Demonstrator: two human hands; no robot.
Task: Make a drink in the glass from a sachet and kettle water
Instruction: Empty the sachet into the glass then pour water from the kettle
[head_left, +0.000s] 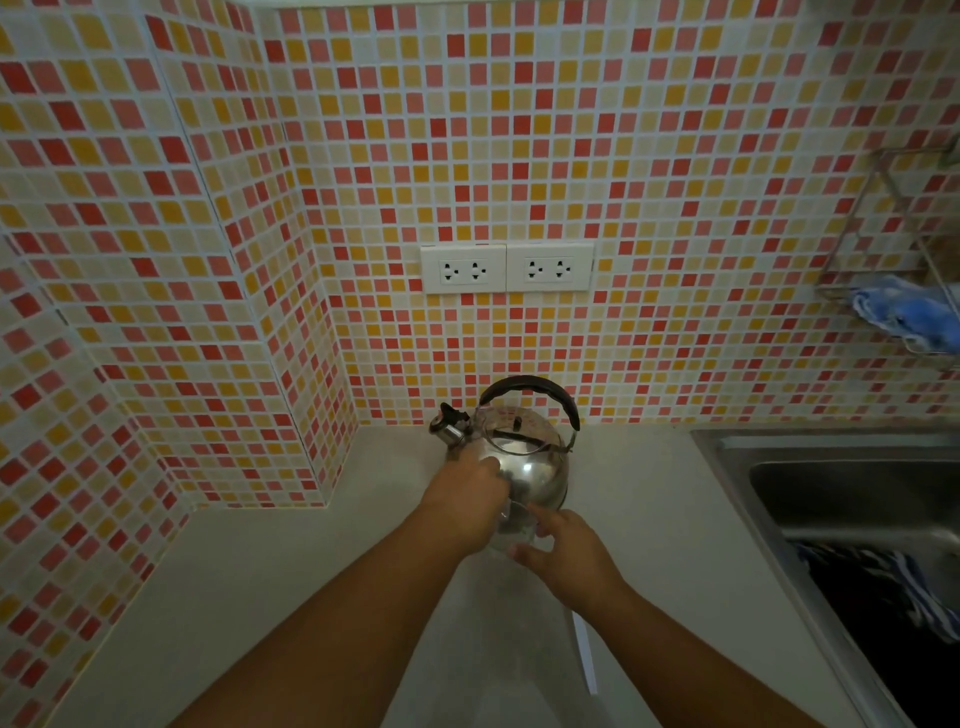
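A clear glass (514, 530) stands on the pale counter (291, 582), directly in front of a shiny steel kettle (530, 467) with a black handle and a spout pointing left. My left hand (467, 501) curls around the glass's left side and rim, its knuckles close to the kettle body. My right hand (563, 553) brackets the glass's right side between thumb and index finger. A long, thin white sachet (584, 649) lies on the counter under my right forearm. The hands hide much of the glass.
A steel sink (852, 499) with a dark striped cloth (904, 597) in it lies to the right. The tiled wall behind carries two double sockets (506, 268). A wire rack with a blue cloth (909, 312) hangs at upper right. A tiled corner juts out on the left.
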